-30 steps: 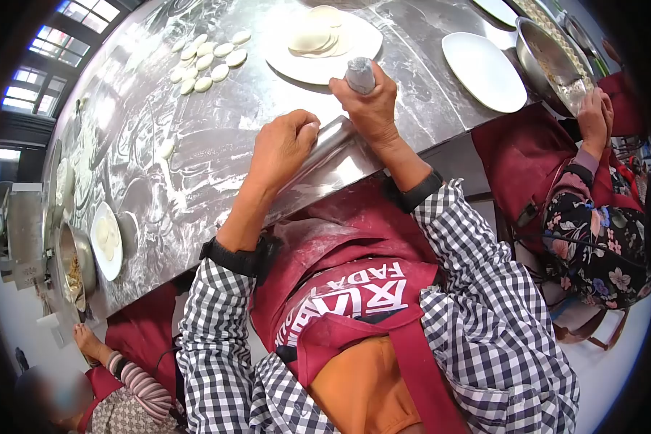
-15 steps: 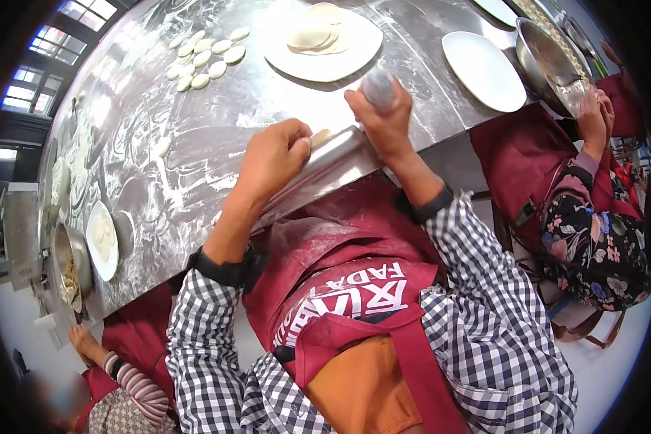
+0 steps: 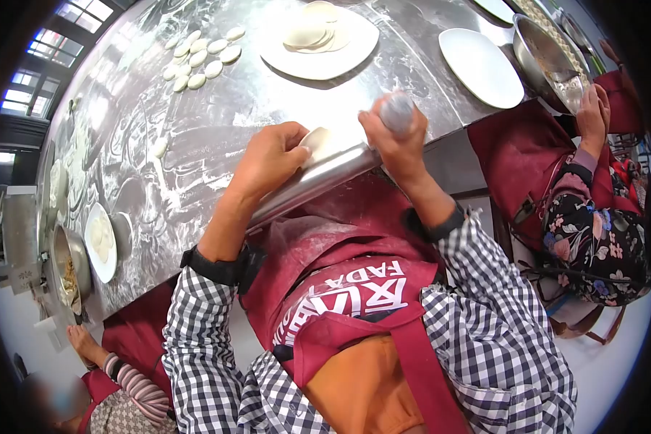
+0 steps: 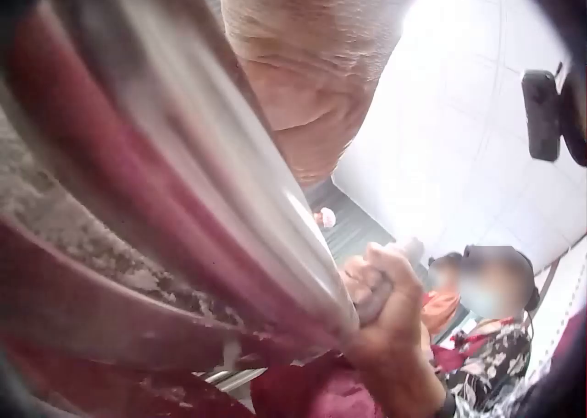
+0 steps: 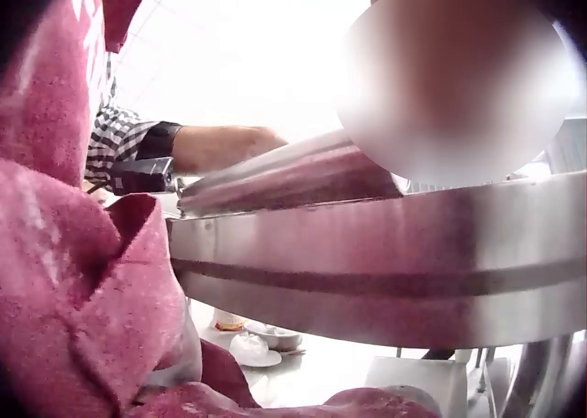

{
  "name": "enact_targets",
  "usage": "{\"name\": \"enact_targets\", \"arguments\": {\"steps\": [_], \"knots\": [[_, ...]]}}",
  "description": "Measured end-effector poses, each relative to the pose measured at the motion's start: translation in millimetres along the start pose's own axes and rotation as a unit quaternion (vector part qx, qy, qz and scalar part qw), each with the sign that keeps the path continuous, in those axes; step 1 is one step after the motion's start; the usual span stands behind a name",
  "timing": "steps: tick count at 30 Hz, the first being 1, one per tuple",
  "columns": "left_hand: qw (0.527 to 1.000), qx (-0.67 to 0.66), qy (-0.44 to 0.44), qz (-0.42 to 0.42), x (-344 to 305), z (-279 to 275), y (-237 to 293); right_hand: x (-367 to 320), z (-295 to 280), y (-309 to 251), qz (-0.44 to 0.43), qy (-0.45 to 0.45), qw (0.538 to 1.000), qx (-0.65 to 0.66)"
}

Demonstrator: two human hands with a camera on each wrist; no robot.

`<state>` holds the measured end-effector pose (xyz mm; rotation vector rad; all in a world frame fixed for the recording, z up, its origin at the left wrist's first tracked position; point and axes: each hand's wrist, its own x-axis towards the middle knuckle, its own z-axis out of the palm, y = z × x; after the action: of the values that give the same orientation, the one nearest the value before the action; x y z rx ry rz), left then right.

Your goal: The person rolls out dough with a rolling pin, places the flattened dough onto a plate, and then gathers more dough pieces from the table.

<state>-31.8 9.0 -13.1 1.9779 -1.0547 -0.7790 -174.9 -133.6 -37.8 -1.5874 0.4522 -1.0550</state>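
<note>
In the head view, my left hand (image 3: 270,160) pinches the edge of a thin dough wrapper (image 3: 317,144) at the front edge of the metal table. To its right, my right hand (image 3: 401,148) grips a rolling pin (image 3: 397,113), whose pale rounded end sticks up out of the fist. The left wrist view shows the right hand (image 4: 393,294) curled round the pin, beyond the table's rounded edge (image 4: 197,115). Straight ahead, a white plate (image 3: 276,61) bears a stack of rolled wrappers (image 3: 309,36). Small flattened dough pieces (image 3: 197,59) lie farther left.
The table (image 3: 217,108) is dusted with flour. A bare white plate (image 3: 477,69) and a steel bowl (image 3: 524,50) stand at right; another plate (image 3: 94,253) and bowl of filling (image 3: 82,253) at left. Other people's hands (image 3: 593,119) work on both sides.
My right hand has moved right and toward the body with the rolling pin. The left hand has shifted slightly left and nearer, and more of the wrapper beside its fingers shows.
</note>
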Motion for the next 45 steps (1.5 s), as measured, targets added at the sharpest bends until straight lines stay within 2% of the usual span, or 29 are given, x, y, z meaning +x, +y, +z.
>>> {"name": "enact_targets", "arguments": {"steps": [2, 5, 10, 13, 14, 18, 21, 25, 26, 28, 30, 31, 32, 34, 37, 40, 41, 45], "knots": [[0.995, 0.090, 0.036, 0.029, 3, 1, 18, 26, 20, 8, -0.037, 0.012, 0.999, 0.000], [0.995, 0.064, 0.080, 0.013, 18, 3, 11, 42, 36, 16, -0.053, 0.016, 0.998, 0.003], [0.986, 0.145, 0.064, 0.050, 16, 11, 7, 15, 10, 7, -0.023, 0.009, 0.999, -0.029], [0.999, -0.026, 0.036, 0.001, 15, 4, 1, -10, -7, -5, 0.019, 0.001, 1.000, 0.004], [0.988, -0.143, 0.026, -0.044, 12, 1, 2, -10, -7, -6, 0.015, 0.000, 1.000, 0.008], [1.000, -0.009, 0.017, 0.005, 4, 1, -6, 9, 8, -1, -0.011, 0.010, 1.000, -0.006], [0.998, 0.008, 0.067, -0.006, 9, -1, 10, 33, 30, 13, -0.047, 0.021, 0.999, -0.004], [0.994, 0.087, 0.064, 0.023, 10, 4, 8, 25, 20, 7, -0.043, 0.019, 0.999, -0.008], [0.996, 0.072, 0.037, 0.030, 10, 3, 5, 16, 12, 6, -0.028, 0.015, 0.999, -0.006], [0.998, -0.055, 0.031, -0.027, 10, 0, 0, -1, 0, -1, 0.002, 0.015, 1.000, 0.004], [0.984, -0.161, 0.000, -0.075, 2, -9, 8, -5, -5, -3, -0.010, 0.006, 1.000, -0.001], [0.988, -0.145, 0.000, -0.058, 3, -7, 7, -6, -6, -4, -0.016, 0.000, 1.000, -0.004], [0.991, -0.128, 0.000, -0.041, 4, -4, 5, 0, 1, -2, 0.014, 0.004, 1.000, 0.013], [0.997, -0.068, 0.018, 0.021, 9, 0, 0, 22, 18, 8, -0.025, 0.022, 0.999, -0.003], [0.998, -0.011, 0.068, 0.011, 18, 2, 5, 37, 32, 13, -0.054, 0.022, 0.998, -0.008], [0.999, -0.007, 0.050, 0.011, 23, 1, -5, 26, 19, 10, -0.056, 0.020, 0.997, -0.040], [0.999, -0.003, 0.046, 0.013, 22, 2, -7, 17, 11, 10, -0.024, 0.011, 1.000, -0.014], [0.992, -0.111, 0.040, -0.042, 18, -5, -3, -10, -6, -7, -0.005, 0.007, 1.000, 0.003]]}}
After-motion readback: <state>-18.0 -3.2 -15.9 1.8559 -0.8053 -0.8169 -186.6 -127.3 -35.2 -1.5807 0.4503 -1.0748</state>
